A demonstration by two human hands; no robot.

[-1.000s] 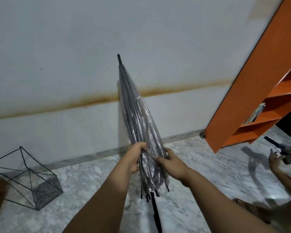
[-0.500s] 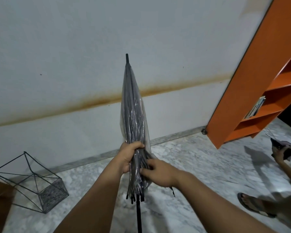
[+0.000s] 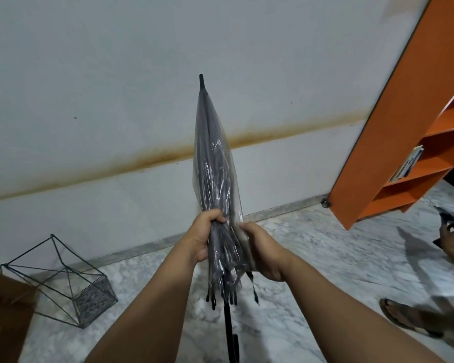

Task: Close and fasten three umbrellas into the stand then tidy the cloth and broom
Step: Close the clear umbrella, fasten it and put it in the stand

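I hold a folded transparent umbrella (image 3: 213,163) upright in front of me, black tip pointing up toward the wall, black shaft and handle hanging down below. My left hand (image 3: 204,237) wraps around the gathered canopy from the left. My right hand (image 3: 262,251) grips the canopy folds from the right, at about the same height. A dark strap dangles below my right hand. The black wire umbrella stand (image 3: 63,281) sits on the marble floor at the lower left, with nothing in it.
An orange shelf unit (image 3: 393,142) with books leans in at the right. Another person's hands (image 3: 450,233) hold a dark object at the far right, and their sandalled foot (image 3: 404,318) is on the floor. A brown box (image 3: 3,310) fills the lower-left corner.
The umbrella has swung from tilted left to nearly upright. My right hand has shifted from across the front of the canopy to its right side. The view moved slightly right.
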